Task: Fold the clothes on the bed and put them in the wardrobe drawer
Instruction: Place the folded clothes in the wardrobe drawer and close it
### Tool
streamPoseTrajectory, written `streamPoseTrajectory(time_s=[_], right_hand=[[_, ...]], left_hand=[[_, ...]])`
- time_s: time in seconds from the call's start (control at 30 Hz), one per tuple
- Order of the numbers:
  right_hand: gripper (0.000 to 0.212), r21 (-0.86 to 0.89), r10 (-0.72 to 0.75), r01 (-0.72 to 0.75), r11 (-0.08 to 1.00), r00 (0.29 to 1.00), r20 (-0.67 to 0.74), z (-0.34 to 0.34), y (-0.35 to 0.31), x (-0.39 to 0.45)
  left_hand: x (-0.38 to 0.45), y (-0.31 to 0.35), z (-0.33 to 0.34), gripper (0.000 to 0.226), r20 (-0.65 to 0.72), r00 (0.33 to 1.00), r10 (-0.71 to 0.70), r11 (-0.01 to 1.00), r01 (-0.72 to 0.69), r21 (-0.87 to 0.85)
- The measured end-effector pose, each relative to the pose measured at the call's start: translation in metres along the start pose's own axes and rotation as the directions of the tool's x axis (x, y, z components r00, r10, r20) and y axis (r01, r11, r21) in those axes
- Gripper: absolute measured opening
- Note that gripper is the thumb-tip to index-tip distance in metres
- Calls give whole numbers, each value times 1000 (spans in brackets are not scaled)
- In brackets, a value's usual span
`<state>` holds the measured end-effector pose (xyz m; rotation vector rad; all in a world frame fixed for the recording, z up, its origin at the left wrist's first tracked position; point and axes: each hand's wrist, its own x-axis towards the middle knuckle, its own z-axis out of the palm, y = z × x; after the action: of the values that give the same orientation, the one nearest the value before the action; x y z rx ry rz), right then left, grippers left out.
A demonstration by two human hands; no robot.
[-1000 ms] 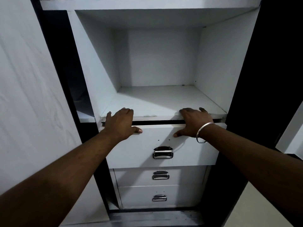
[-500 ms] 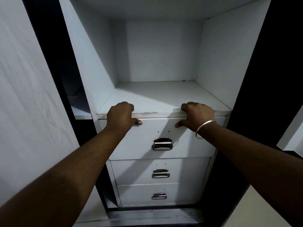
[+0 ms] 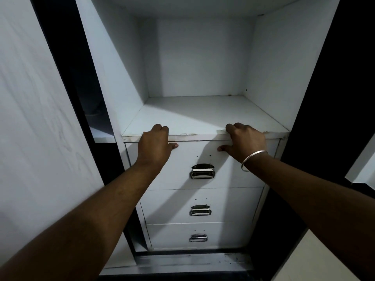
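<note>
The white top drawer (image 3: pixel 229 175) of the wardrobe sits flush under the shelf edge, with a chrome handle (image 3: pixel 202 171) at its middle. My left hand (image 3: pixel 155 145) is at the drawer's top left, fingers curled against the shelf edge and thumb on the drawer front. At the top right, my right hand (image 3: pixel 246 141), with a metal bangle (image 3: pixel 251 159) on the wrist, lies the same way. No clothes are in view.
Above the drawer is a white shelf (image 3: pixel 198 116) in a deep compartment. A middle drawer (image 3: pixel 166 205) and a bottom drawer (image 3: pixel 172 236) sit shut below. A white wardrobe door (image 3: pixel 40 118) stands open at the left, and dark frame posts flank the drawers.
The dark gap above the top drawer has gone as the drawer slid in flush. My fingers went from lying over its top edge to curled at the shelf edge.
</note>
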<state>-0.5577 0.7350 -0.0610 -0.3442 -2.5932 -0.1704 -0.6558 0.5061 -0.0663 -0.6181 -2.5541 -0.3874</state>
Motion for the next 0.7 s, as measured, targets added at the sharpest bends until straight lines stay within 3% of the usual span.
streamPoseTrajectory(time_s=[0.1,0.17,0.23,0.3,0.37,0.47,0.6,0.7], right_hand=[[74,107,-21,20,994,1000,10,14,2,-16],[80,243,-9,22,970,998,-57,27,0,-35],[61,369,46,35,929,977,-209,41,-6,-60],[39,475,99,50,879,954,-283,61,-16,-85],[28,576,126,-11,817,979,-160,87,-27,-110],[15,657,206,-257,709,966,155,129,-39,-138],[20,636,316,-567,523,822,473,183,-42,-163],[31,588,341,-708,392,705,622,221,-41,-172]], left_hand=[[-23,-6,17,64,-7,1000,-1,981,0,-192],[-44,-7,29,79,-58,998,-16,945,-4,-327],[-67,-3,43,80,-119,992,-44,923,-5,-384],[-90,4,59,69,-87,991,-103,891,52,-451],[-112,10,83,54,37,986,-164,844,160,-512],[-137,15,122,39,289,920,-263,717,387,-579],[-160,18,178,23,518,780,-351,538,621,-569],[-170,21,212,26,614,700,-366,469,708,-528]])
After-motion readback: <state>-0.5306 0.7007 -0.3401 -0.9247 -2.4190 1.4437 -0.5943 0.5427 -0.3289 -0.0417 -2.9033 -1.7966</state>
